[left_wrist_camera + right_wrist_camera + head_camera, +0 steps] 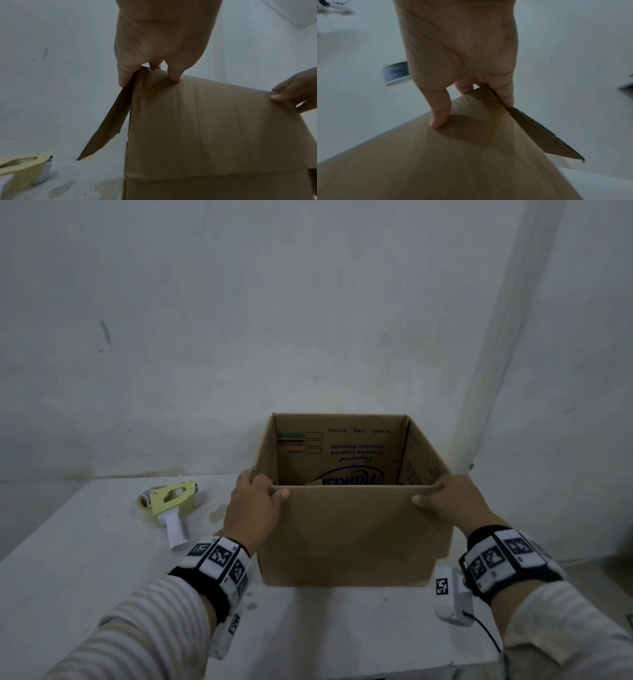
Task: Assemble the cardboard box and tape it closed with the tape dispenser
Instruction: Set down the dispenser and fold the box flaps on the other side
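Observation:
A brown cardboard box [352, 529] stands upright on the white table [102, 559], its top flaps raised and its inside printed with upside-down text. My left hand [255, 505] grips the near flap's top left corner, thumb on the outer face. My right hand [445, 501] grips the top right corner the same way. In the left wrist view my left hand [154, 65] pinches the near flap [205, 121], with the side flap [109, 121] angled away. In the right wrist view my right hand [462, 88] holds the box corner [488, 108]. A yellow tape dispenser [173, 505] lies left of the box.
A pale wall [308, 320] rises right behind the box. The table's right edge runs near my right wrist, with a cable [486, 631] hanging there. A dark flat item [396, 73] shows in the right wrist view.

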Demonstrator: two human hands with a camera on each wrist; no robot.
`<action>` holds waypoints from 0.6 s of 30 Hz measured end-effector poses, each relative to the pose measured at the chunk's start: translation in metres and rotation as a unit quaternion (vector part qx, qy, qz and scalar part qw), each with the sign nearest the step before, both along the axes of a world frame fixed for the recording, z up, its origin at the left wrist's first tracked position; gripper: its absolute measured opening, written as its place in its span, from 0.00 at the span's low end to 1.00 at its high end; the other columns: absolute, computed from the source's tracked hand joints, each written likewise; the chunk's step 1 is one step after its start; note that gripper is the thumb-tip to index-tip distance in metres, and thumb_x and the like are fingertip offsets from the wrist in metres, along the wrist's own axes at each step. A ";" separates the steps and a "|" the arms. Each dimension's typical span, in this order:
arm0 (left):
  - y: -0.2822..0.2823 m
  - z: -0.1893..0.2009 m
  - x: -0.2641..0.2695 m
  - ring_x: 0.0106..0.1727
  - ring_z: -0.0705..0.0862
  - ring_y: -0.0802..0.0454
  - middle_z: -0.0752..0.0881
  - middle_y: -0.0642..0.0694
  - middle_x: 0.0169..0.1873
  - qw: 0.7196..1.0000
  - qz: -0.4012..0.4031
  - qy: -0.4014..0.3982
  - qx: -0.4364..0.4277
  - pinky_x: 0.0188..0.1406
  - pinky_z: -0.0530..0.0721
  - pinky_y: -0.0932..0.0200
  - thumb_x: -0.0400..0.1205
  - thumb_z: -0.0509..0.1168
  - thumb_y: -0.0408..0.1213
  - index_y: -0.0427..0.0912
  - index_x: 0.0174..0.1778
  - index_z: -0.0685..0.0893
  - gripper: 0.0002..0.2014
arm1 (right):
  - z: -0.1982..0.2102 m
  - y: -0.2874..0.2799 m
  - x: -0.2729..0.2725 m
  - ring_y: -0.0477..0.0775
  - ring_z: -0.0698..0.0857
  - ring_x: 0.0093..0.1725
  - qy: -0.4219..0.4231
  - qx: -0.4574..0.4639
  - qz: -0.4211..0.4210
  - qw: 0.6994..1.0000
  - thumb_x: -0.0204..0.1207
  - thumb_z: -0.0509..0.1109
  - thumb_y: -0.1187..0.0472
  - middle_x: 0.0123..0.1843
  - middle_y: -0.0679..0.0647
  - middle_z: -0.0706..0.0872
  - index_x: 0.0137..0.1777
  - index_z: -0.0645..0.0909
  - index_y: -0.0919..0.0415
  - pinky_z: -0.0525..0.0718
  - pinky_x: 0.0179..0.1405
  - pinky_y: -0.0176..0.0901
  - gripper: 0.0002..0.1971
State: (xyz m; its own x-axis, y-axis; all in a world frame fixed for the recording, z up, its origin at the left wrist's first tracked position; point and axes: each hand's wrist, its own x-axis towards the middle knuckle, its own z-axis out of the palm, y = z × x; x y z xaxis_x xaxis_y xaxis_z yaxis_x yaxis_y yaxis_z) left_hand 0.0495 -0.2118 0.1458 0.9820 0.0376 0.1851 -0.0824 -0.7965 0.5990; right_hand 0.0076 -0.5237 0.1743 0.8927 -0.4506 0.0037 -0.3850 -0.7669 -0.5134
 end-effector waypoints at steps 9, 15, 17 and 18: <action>-0.023 0.003 0.042 0.81 0.63 0.38 0.55 0.38 0.82 0.999 0.026 0.040 0.019 0.69 0.71 0.41 0.84 0.59 0.49 0.42 0.57 0.78 0.14 | -0.010 -0.020 0.044 0.64 0.80 0.62 -0.020 0.000 0.015 1.000 0.70 0.75 0.45 0.66 0.62 0.73 0.65 0.78 0.64 0.81 0.63 0.54 0.29; -0.037 0.001 0.067 0.81 0.63 0.40 0.56 0.37 0.82 0.999 0.031 0.029 0.022 0.68 0.72 0.43 0.84 0.59 0.48 0.41 0.58 0.78 0.15 | -0.012 -0.035 0.070 0.63 0.79 0.63 -0.018 -0.002 0.026 1.000 0.72 0.73 0.45 0.67 0.61 0.71 0.66 0.77 0.63 0.80 0.61 0.53 0.28; -0.042 -0.001 0.075 0.81 0.64 0.39 0.56 0.37 0.82 0.999 0.036 0.024 0.021 0.68 0.72 0.43 0.84 0.60 0.48 0.41 0.58 0.78 0.15 | -0.014 -0.040 0.077 0.64 0.77 0.66 -0.018 0.003 0.029 0.999 0.73 0.72 0.45 0.69 0.61 0.69 0.67 0.75 0.63 0.79 0.64 0.53 0.29; -0.044 -0.002 0.078 0.80 0.64 0.38 0.55 0.36 0.82 0.999 0.039 0.023 0.020 0.68 0.72 0.43 0.84 0.60 0.48 0.41 0.58 0.78 0.15 | -0.015 -0.042 0.081 0.64 0.77 0.66 -0.019 0.004 0.030 0.999 0.73 0.72 0.45 0.70 0.61 0.69 0.68 0.75 0.63 0.78 0.65 0.54 0.29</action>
State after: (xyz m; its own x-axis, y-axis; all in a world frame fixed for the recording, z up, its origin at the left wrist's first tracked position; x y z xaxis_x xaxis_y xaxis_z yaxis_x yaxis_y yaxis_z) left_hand 0.1276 -0.2553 0.1436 0.9839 0.1071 0.1432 0.0067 -0.8225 0.5688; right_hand 0.0883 -0.5657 0.1597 0.9176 -0.3960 0.0349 -0.3181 -0.7839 -0.5332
